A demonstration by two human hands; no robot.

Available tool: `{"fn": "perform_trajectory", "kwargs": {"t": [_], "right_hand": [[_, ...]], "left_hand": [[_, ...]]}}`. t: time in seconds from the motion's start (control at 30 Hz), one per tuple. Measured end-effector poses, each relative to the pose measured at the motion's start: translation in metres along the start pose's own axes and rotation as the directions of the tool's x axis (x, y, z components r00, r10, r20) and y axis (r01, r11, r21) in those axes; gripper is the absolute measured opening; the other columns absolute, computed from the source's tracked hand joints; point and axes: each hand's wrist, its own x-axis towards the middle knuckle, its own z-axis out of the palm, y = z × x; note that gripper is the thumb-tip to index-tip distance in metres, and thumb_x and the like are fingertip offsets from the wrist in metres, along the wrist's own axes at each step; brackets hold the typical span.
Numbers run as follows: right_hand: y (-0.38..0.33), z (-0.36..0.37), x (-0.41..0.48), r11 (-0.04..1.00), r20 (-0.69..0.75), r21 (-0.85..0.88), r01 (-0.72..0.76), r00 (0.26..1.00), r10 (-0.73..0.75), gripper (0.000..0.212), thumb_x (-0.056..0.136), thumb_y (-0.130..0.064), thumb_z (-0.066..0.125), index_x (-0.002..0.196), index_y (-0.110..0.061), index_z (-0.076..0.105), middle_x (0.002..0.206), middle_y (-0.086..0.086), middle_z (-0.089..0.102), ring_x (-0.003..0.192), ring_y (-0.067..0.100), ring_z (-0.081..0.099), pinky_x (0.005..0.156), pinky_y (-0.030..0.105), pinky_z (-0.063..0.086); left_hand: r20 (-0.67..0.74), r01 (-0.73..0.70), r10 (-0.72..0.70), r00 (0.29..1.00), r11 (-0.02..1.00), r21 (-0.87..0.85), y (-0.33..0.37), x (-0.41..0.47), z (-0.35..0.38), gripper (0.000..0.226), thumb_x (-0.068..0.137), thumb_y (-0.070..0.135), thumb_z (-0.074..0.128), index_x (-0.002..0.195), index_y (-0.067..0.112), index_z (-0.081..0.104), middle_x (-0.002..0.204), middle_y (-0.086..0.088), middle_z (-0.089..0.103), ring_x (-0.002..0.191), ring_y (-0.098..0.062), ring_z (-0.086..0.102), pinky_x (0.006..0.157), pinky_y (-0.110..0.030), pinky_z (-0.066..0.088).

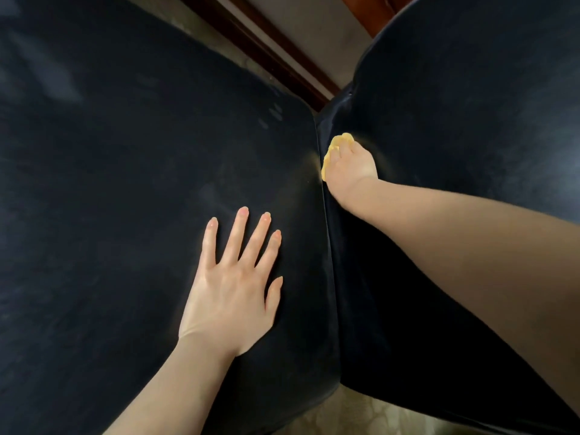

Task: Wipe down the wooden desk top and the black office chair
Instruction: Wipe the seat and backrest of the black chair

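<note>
So I'm on the chair half of the job right now. The black office chair (392, 309) fills pretty much my whole view: one big pad (125, 152) on the left, another pad (470, 89) on the right, and honestly from this angle I can't tell which is the seat and which is the back. They meet at a seam (323, 215) running down the middle.

Up top there's some dark wood trim (273, 45). It might be part of the desk top, can't say for sure. A bit of pale floor (361, 412) shows at the bottom.

My left hand (232, 287) is flat on the left pad, fingers straight and spread, gripping nothing, just bracing the chair. My right hand (351, 164) is clenched around a bunched-up yellow cloth (337, 144), pressed right at the seam on the right pad's side.

My guess is I'm working the crease. The next move would be dragging the cloth along the seam toward me, pressing hard so it gets down into the gap, then doing the wide open parts of both pads. There are faint smudges on the left one.

Containers: none in view, no bucket or spray bottle.
</note>
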Motion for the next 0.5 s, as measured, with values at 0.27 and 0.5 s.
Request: {"fn": "perform_trajectory", "kwargs": {"t": [0.27,0.5], "right_hand": [[0.009,-0.022,0.051,0.982,-0.059,-0.034,-0.185,0.981,0.183,0.058,0.101,-0.026,0.031,0.148,0.003,0.013,0.153,0.028,0.012,0.142,0.043,0.009,0.117,0.052,0.004],[-0.041,-0.002,-0.012,0.999,0.107,-0.045,0.023,0.994,-0.018,0.054,0.097,-0.027,0.042,0.146,-0.009,0.031,0.153,0.021,0.020,0.142,0.042,0.010,0.116,0.056,0.000]], "left_hand": [[-0.057,0.035,-0.037,0.998,0.998,-0.044,0.002,0.007,0.011,0.060,0.088,0.042,0.038,0.139,0.012,0.045,0.151,-0.010,0.034,0.142,-0.035,0.022,0.114,-0.058,0.011],[-0.003,0.047,-0.047,0.999,0.999,0.021,0.003,0.008,0.009,0.060,0.090,0.045,0.033,0.142,0.014,0.042,0.152,-0.008,0.033,0.144,-0.033,0.019,0.115,-0.057,0.008]]}}
